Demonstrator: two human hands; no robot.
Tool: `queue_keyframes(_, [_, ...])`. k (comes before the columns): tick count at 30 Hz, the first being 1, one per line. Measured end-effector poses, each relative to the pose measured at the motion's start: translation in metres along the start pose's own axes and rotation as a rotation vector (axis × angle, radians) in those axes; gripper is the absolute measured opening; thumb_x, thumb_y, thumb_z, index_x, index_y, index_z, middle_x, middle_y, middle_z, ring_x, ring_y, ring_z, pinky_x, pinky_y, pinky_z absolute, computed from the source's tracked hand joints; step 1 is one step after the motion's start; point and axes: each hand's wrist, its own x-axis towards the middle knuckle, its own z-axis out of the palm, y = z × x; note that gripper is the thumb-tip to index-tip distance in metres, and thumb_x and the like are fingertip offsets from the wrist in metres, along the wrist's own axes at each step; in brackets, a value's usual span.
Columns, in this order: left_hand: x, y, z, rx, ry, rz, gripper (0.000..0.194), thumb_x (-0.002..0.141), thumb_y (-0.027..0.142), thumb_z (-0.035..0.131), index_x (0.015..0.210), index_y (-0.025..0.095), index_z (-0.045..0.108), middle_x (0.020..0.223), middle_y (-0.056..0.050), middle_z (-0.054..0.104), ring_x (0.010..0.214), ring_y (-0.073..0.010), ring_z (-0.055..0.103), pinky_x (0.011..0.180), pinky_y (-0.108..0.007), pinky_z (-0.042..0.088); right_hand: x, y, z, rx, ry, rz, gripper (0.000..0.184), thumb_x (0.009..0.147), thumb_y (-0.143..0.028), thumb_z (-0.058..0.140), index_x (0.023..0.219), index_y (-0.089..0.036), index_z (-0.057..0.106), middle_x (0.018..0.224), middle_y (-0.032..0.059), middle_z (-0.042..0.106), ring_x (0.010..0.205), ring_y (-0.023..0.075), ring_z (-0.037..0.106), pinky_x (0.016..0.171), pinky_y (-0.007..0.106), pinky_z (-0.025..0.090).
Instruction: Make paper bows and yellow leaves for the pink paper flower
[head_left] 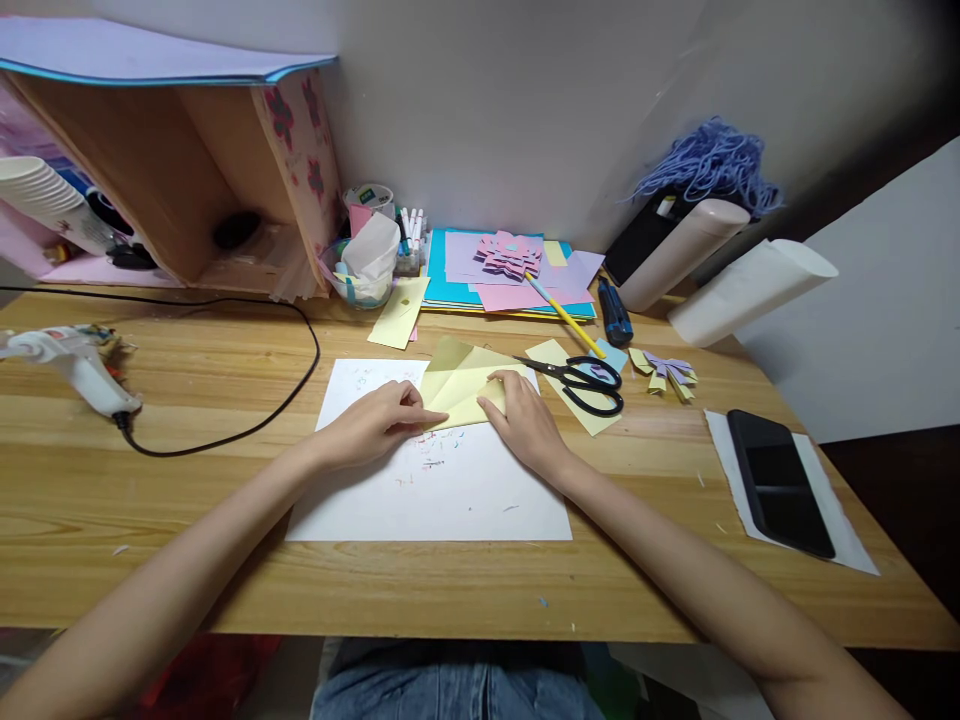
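Note:
A sheet of yellow paper with crease lines lies partly folded over a marked white sheet. My left hand presses the left end of its near folded edge with an outstretched index finger, the other fingers curled in. At the right end, my right hand grips the same paper between thumb and fingers. Black-handled scissors lie just beyond my right hand, their blades pointing left toward the yellow paper. Under them is another yellow paper piece.
On the left are a white glue gun and its looping black cord. Coloured sheets, a yellow pencil and a blue cutter lie at the back. A phone rests at the right.

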Motion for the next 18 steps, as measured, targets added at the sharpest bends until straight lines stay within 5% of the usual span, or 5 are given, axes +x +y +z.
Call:
queue_keyframes(5, [-0.001,0.002,-0.002,0.007,-0.027,-0.014,0.035,0.090,0.024,0.041,0.120,0.033,0.056,0.094,-0.006,0.053,0.087,-0.0180,0.047,0.075,-0.032,0.038,-0.004,-0.001,-0.004,-0.134,0.071,-0.164,0.025,0.088,-0.023,0.047,0.111,-0.019,0.054,0.113,0.0150,0.051,0.105,0.0285,0.044,0.088,0.045,0.038])
queue_keyframes(11, [-0.001,0.003,-0.001,0.032,-0.024,-0.006,0.037,0.089,0.023,0.040,0.121,0.034,0.055,0.092,-0.006,0.052,0.086,-0.0180,0.046,0.074,-0.032,0.037,-0.005,-0.001,-0.009,-0.140,-0.188,-0.749,0.029,0.094,-0.017,0.036,0.115,-0.022,0.055,0.108,0.0052,0.062,0.098,0.0190,0.050,0.082,0.032,0.041])
queue_keyframes(18, [-0.001,0.004,-0.002,0.051,-0.024,0.004,0.038,0.089,0.022,0.040,0.122,0.035,0.054,0.091,-0.005,0.051,0.085,-0.0179,0.045,0.074,-0.031,0.036,-0.004,-0.007,-0.010,-0.212,-0.244,-0.815,0.036,0.092,-0.014,0.038,0.127,-0.021,0.047,0.119,0.0069,0.059,0.096,0.0201,0.052,0.077,0.034,0.043])
